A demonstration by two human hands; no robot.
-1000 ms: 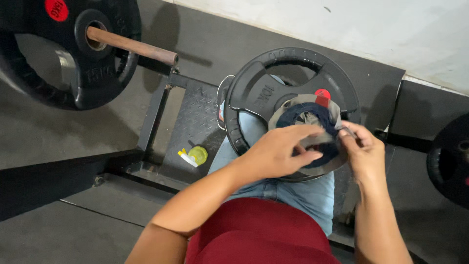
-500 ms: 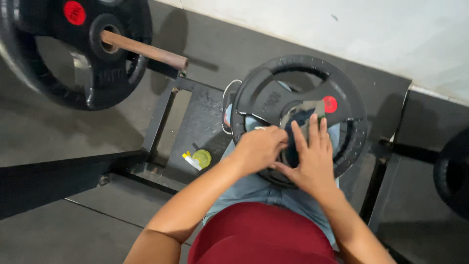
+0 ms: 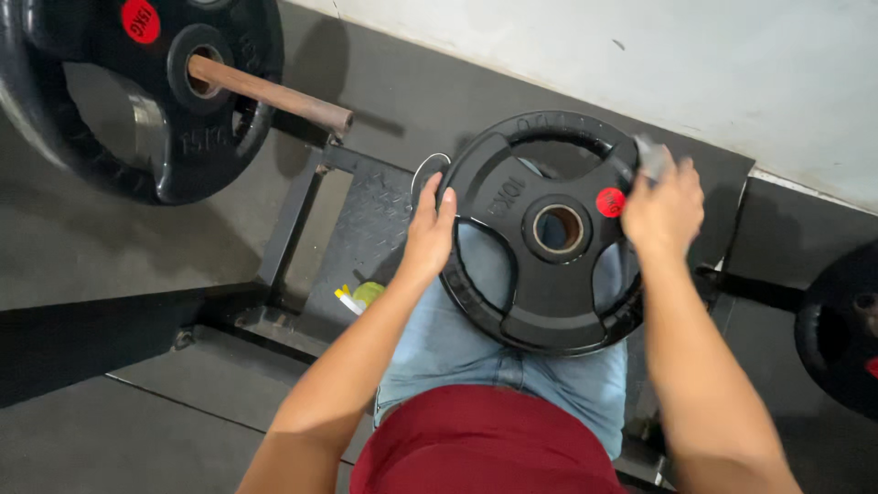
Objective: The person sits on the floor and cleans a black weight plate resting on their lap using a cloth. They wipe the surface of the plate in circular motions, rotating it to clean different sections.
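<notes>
While the weight plate (image 3: 549, 233) lies flat across the person's lap, on the blue jeans (image 3: 476, 352), both hands sit at its rim, one to each side. Head view, the only view: the left hand (image 3: 428, 233) is pressed against the plate's left edge, fingers curled over the rim and thumb along it, a partly closed hold; judged to be steadying the plate so it does not slide off the thighs. The right hand (image 3: 663, 206) is at the plate's upper right edge, just past the red sticker (image 3: 610, 202), fingers closed around a small grey cloth (image 3: 651, 157) that it holds against the rim; how tightly it grips cannot be told. The plate's centre hole and three cut-out openings face up. Left of the plate is a dark metal rack base (image 3: 357, 233), with a thin wire loop (image 3: 428, 169) beside the plate's rim and a small yellow-green thing (image 3: 364, 295) lower down. Further left of the plate, a bigger plate (image 3: 137, 101) hangs on a rusty bar (image 3: 270, 91). A third plate (image 3: 841, 325) shows at the right edge.
</notes>
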